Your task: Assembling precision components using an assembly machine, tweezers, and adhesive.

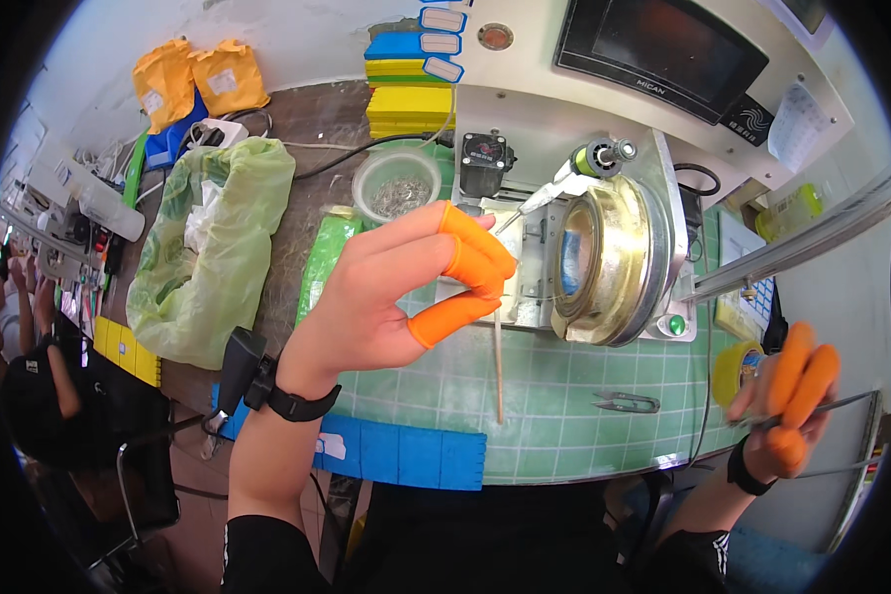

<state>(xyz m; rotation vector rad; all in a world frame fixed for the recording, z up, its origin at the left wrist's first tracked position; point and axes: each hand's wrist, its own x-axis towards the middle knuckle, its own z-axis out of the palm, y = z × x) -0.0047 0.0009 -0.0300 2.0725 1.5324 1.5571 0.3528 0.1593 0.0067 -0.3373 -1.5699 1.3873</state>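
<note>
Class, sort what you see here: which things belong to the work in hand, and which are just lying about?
In use:
left hand pinching a fine wire
right hand gripping a thin rod
brass winding ring

Lying about:
snips
green plastic bag
tape roll
bowl of small metal parts

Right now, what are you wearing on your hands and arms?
Orange rubber finger covers sit on the fingertips of my left hand and right hand. Each wrist has a black band; the left one carries a small black device. Black sleeves with white stripes cover my upper arms.

Green plastic bag (213, 247), clear bowl (396, 184), yellow tape roll (735, 370), snips (626, 401) on green mat (564, 416)
</note>
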